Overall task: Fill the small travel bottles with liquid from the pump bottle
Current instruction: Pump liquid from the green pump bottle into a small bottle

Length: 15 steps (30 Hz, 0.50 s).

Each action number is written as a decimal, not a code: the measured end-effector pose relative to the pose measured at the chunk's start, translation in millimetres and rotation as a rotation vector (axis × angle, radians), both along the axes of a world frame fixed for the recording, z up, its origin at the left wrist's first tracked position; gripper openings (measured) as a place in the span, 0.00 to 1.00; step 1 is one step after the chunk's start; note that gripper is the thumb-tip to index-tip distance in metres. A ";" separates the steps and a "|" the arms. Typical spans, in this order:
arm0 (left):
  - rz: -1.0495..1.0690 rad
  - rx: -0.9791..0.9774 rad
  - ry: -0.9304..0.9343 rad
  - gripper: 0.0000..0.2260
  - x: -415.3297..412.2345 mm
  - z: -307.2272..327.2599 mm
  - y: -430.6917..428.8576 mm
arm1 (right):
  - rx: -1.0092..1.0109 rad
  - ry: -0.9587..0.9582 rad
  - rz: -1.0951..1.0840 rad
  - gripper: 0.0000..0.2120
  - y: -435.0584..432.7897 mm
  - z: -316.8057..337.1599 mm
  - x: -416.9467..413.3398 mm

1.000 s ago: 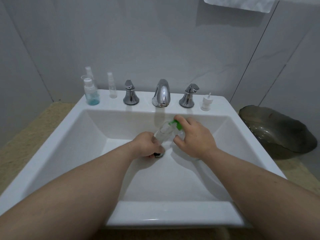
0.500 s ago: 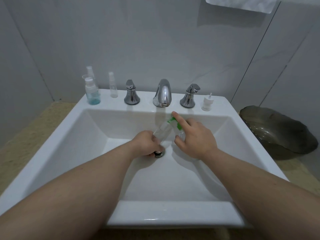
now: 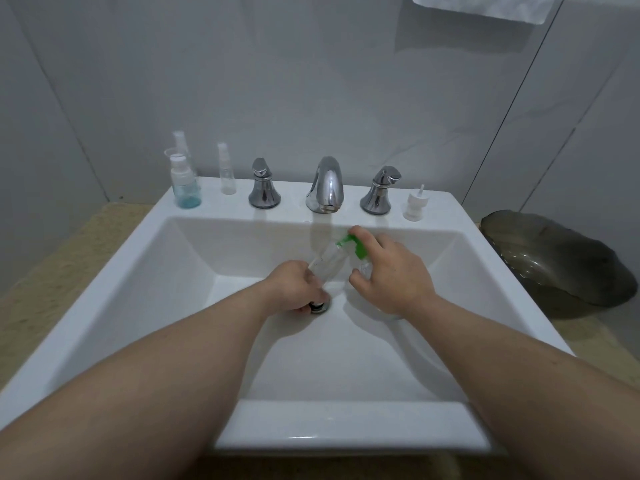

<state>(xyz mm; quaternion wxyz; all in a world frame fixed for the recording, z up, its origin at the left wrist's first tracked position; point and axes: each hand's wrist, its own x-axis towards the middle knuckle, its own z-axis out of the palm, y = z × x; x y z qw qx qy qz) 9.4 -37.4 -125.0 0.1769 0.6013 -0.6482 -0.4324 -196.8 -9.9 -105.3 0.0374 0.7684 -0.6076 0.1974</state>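
Figure: over a glossy white ceramic sink (image 3: 194,265), the left hand (image 3: 294,285) clamps its grip round one clear cylindrical travel bottle (image 3: 327,263), tilted rightward. The right hand (image 3: 391,275) clasps the clear pump bottle (image 3: 358,252), forefinger laid on its green head. Three small plastic bottles (image 3: 186,190) stand beyond the left grip.

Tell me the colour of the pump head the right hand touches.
Green: the pump head shows best in the head view.
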 end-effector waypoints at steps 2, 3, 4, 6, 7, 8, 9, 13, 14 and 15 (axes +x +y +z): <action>-0.005 0.002 -0.006 0.12 0.4 -0.7 0.0 | 0.002 -0.009 -0.002 0.33 0.3 0.2 0.4; -0.008 0.003 -0.006 0.12 0.8 -0.7 0.2 | 0.003 -0.013 -0.001 0.32 0.4 0.3 0.4; -0.013 0.004 -0.004 0.11 1.1 -1.0 0.0 | 0.004 -0.017 0.002 0.31 0.5 0.4 0.3; -0.031 0.007 -0.009 0.09 1.6 -0.6 0.3 | 0.006 -0.031 0.008 0.29 0.6 0.3 -0.4; -0.034 0.007 -0.015 0.09 1.9 -0.3 0.7 | 0.005 -0.038 0.013 0.28 0.6 0.4 -0.5; -0.034 0.007 -0.021 0.09 2.2 -0.5 0.9 | 0.003 -0.044 0.018 0.28 0.7 0.1 -0.6; -0.033 0.005 -0.025 0.09 2.2 0.0 1.3 | 0.000 -0.045 0.022 0.28 0.9 0.0 -0.7; -0.015 -0.002 -0.009 0.08 1.7 2.0 2.3 | -0.009 -0.026 0.031 0.31 1.9 -1.3 -1.1; -0.001 -0.003 0.002 0.08 1.5 2.5 2.1 | -0.013 -0.031 0.038 0.32 2.1 -1.3 -1.2; 0.017 -0.003 0.012 0.08 1.4 3.4 2.1 | -0.019 -0.037 0.045 0.34 2.4 -0.8 -1.1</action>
